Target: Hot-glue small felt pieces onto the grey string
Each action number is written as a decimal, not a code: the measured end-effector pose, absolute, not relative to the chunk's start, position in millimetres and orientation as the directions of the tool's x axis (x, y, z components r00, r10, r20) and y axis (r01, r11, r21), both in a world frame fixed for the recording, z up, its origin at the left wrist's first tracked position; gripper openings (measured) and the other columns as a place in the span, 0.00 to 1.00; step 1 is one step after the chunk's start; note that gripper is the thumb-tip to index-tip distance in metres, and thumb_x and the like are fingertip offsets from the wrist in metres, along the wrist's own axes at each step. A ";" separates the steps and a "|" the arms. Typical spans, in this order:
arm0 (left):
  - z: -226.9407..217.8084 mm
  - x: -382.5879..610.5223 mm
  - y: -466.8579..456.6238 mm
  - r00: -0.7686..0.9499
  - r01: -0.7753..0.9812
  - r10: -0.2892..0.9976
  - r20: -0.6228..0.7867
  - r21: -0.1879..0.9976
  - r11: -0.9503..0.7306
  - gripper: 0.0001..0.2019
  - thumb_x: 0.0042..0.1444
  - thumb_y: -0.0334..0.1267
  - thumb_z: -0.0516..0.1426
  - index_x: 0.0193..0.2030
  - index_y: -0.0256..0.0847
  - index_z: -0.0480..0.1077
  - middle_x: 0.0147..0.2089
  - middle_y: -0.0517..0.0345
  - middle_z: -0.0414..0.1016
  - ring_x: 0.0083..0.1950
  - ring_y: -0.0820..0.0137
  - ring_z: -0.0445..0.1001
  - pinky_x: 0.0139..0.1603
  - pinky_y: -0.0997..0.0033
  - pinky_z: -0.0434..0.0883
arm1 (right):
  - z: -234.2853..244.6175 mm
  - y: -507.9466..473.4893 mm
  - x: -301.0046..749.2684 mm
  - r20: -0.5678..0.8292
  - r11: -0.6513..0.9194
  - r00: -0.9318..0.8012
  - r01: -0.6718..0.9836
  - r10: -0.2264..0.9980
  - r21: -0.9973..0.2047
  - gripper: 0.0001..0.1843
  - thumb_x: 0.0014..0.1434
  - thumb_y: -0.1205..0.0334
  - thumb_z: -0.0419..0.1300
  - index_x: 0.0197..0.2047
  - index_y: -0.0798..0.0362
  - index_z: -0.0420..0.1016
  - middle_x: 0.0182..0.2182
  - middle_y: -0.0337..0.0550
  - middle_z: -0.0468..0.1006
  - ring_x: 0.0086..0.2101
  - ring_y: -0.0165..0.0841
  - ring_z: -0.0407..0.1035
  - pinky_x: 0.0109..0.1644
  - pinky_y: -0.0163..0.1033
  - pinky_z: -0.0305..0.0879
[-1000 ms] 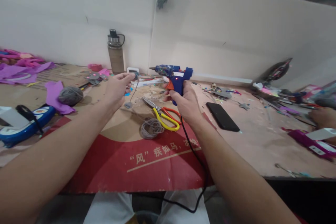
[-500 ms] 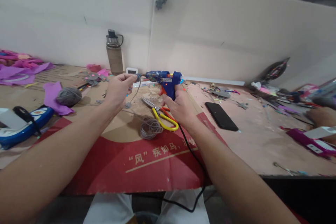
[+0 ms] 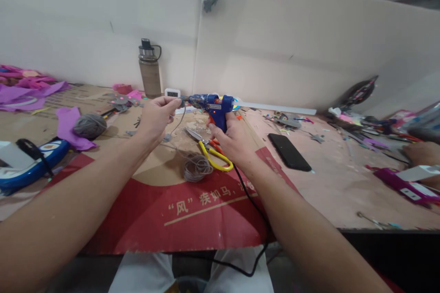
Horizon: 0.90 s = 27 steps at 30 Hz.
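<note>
My right hand [image 3: 231,135] is wrapped round the handle of a blue hot glue gun [image 3: 220,116], whose nozzle points left. A long white glue stick [image 3: 278,108] sticks out of its back. In a pinch, my left hand [image 3: 158,116] holds a small grey piece [image 3: 182,102] right at the nozzle; its shape is mostly hidden by the fingers. Grey yarn [image 3: 180,121] hangs from that piece toward the table. Below the hands lie scissors with yellow handles [image 3: 216,160] and a loose coil of grey yarn [image 3: 196,168].
A bottle [image 3: 150,71] and a small white digital display [image 3: 172,93] stand by the wall. A grey yarn ball [image 3: 90,126] lies left, a black phone [image 3: 289,151] right. The gun's black cord [image 3: 256,203] runs over the red cardboard's edge [image 3: 192,233]. Another person's hand [image 3: 424,152] is far right.
The glue gun and my right hand have shifted slightly left, bringing the nozzle closer against the grey piece. My left hand stays nearly still.
</note>
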<state>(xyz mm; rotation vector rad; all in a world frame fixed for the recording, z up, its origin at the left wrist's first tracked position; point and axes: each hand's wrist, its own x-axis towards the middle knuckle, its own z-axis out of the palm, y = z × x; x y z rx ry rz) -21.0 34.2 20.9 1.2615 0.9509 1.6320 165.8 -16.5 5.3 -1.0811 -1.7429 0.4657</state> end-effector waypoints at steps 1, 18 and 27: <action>21.1 -21.1 34.1 -0.138 -0.165 0.932 0.334 0.921 -0.354 0.06 0.48 0.34 0.62 0.24 0.38 0.71 0.20 0.62 0.62 0.21 0.80 0.57 0.18 0.78 0.51 | 5.1 -16.8 165.7 0.545 0.529 -0.109 0.458 0.831 -0.714 0.15 0.59 0.58 0.53 0.50 0.49 0.64 0.38 0.44 0.75 0.39 0.37 0.70 0.43 0.46 0.67; 20.4 -20.7 35.3 -0.146 -0.189 0.927 0.345 0.910 -0.369 0.05 0.46 0.34 0.62 0.24 0.37 0.71 0.21 0.62 0.62 0.21 0.80 0.58 0.17 0.80 0.51 | 3.6 -15.7 164.3 0.642 0.613 -0.140 0.502 0.754 -0.610 0.17 0.59 0.62 0.53 0.53 0.50 0.65 0.44 0.47 0.74 0.45 0.39 0.69 0.51 0.50 0.66; 20.8 -21.1 34.8 -0.150 -0.196 0.926 0.346 0.908 -0.370 0.05 0.46 0.33 0.62 0.24 0.37 0.71 0.21 0.62 0.62 0.21 0.80 0.58 0.17 0.80 0.50 | 3.0 -14.9 165.7 0.628 0.592 -0.120 0.506 0.769 -0.627 0.15 0.59 0.61 0.53 0.50 0.50 0.65 0.44 0.47 0.74 0.46 0.40 0.69 0.51 0.50 0.66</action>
